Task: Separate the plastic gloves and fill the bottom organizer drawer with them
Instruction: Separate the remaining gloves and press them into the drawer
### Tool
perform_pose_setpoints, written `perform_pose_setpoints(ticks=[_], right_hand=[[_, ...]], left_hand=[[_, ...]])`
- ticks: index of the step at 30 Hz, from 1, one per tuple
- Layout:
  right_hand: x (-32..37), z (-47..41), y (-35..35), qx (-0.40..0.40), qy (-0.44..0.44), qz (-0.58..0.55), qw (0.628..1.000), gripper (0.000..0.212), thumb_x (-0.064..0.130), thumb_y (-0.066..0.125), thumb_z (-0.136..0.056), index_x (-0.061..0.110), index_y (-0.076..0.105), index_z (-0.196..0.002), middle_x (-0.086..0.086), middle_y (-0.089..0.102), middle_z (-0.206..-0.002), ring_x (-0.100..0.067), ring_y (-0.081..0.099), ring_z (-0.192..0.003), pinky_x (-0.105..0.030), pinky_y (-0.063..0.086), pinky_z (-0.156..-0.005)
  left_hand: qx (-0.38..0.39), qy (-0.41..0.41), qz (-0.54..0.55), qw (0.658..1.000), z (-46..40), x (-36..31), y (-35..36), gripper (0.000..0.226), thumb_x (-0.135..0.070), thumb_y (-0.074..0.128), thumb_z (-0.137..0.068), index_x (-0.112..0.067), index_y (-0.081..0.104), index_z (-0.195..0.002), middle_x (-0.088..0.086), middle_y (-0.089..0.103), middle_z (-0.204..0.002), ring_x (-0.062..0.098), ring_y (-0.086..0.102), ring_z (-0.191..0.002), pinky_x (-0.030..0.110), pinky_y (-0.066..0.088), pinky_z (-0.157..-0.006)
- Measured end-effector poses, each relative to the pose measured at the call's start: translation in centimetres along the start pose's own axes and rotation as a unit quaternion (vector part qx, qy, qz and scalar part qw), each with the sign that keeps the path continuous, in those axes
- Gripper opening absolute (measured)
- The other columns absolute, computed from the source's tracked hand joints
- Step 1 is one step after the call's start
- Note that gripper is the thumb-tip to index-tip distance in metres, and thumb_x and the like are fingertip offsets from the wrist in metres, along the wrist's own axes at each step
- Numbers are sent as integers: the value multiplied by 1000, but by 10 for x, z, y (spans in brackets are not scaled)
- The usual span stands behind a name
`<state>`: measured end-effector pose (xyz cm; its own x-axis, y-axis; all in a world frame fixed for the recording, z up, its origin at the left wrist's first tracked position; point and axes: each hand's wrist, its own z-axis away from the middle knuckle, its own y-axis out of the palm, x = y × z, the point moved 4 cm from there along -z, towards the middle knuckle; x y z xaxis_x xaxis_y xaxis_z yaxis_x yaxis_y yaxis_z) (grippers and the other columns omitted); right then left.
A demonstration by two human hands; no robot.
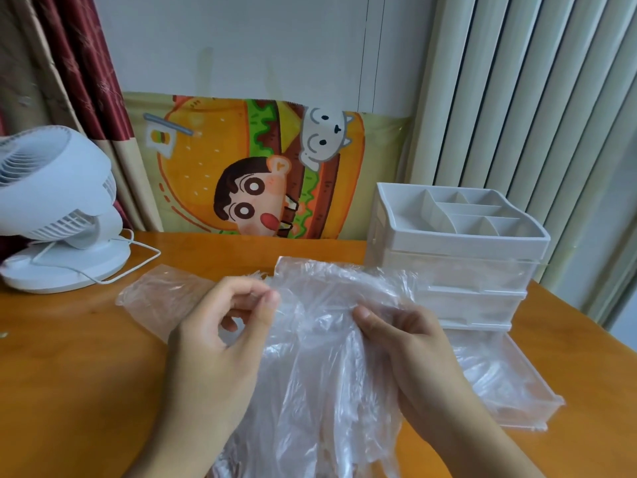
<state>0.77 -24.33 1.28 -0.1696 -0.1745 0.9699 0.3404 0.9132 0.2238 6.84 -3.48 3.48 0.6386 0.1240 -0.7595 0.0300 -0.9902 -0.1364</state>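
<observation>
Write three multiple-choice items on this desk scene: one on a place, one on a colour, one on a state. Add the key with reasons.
1. Where does the fan stand?
A. at the table's left end
B. on the organizer
C. inside a drawer

2. What colour is the table?
A. black
B. orange-brown
C. green

3. How is the bottom drawer of the organizer?
A. pushed shut
B. removed
C. pulled out, clear plastic inside

Key: 1 A, it stands far left near the curtain. 2 B, bare wood shows that tone. 3 C, it juts forward while the left hand and right hand pinch the plastic gloves.
</observation>
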Motion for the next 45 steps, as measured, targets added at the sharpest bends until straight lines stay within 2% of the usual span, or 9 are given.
perform_pose_setpoints(ticks=[10,15,20,22,26,29,37,42,45], right_hand=[[2,-4,-10,-58,37,-108,992,21,4,60,-102,-8,77,-107,-29,77,-104,-41,79,-93,-39,65,-69],[2,-6,-18,-70,40,-114,990,25,7,64,-100,-8,71,-119,-29,76,-109,-44,77,-99,-43,61,-80],[5,-5,-14,-27,33,-88,995,22,6,64,-97,-12,73,-108,-35,74,-104,-42,76,-89,-40,62,-76],[5,-4,-12,0,28,-74,997,23,7,65,-97,-15,72,-101,-36,73,-99,-39,74,-81,-39,59,-73],[4,-1,-5,51,21,-42,998,22,10,72,-91,-12,74,-93,-29,73,-89,-34,72,-75,-38,57,-73],[4,1,-2,64,19,-22,998,25,14,79,-83,-9,76,-92,-30,74,-92,-37,73,-79,-44,55,-80],[-7,-3,-5,5,37,106,994,56,36,94,-65,3,74,-106,-22,79,-99,-43,77,-92,-55,62,-83],[-7,1,2,-24,26,135,990,32,21,94,-77,8,76,-99,-11,81,-90,-32,80,-83,-57,64,-84],[-9,2,3,-45,25,133,990,28,20,93,-79,10,76,-99,-8,82,-88,-29,80,-81,-57,64,-84]], left_hand=[[44,20,32,998,-5,2,-3,4,-24,76,-93,-21,74,-91,-1,72,-105,24,66,-105,48,53,-88],[103,95,-40,989,-5,-7,-7,15,-32,63,-78,-20,70,-79,-3,66,-114,22,62,-113,21,46,-88],[184,-125,24,975,-37,40,-4,22,-19,65,-83,-17,76,-64,0,72,-104,19,65,-120,35,49,-97],[163,-190,58,967,-44,51,-8,16,-37,69,-82,-26,80,-76,-3,75,-103,20,69,-115,39,51,-93],[190,-198,97,957,-36,83,-8,92,-79,89,-42,-25,73,-115,-16,77,-113,16,68,-118,27,51,-94],[234,-169,72,955,-13,29,-1,11,-44,81,-78,-36,83,-86,-21,78,-88,-6,71,-97,9,50,-79],[192,-153,56,968,-8,15,6,12,-19,69,-96,-19,81,-92,6,80,-91,19,76,-90,37,58,-88],[184,-190,35,964,-3,24,9,28,-35,62,-100,-16,73,-83,-1,66,-69,25,67,-75,31,49,-68],[155,-240,81,955,-11,45,14,29,-45,44,-109,-30,68,-109,2,72,-100,19,65,-98,31,48,-86]])
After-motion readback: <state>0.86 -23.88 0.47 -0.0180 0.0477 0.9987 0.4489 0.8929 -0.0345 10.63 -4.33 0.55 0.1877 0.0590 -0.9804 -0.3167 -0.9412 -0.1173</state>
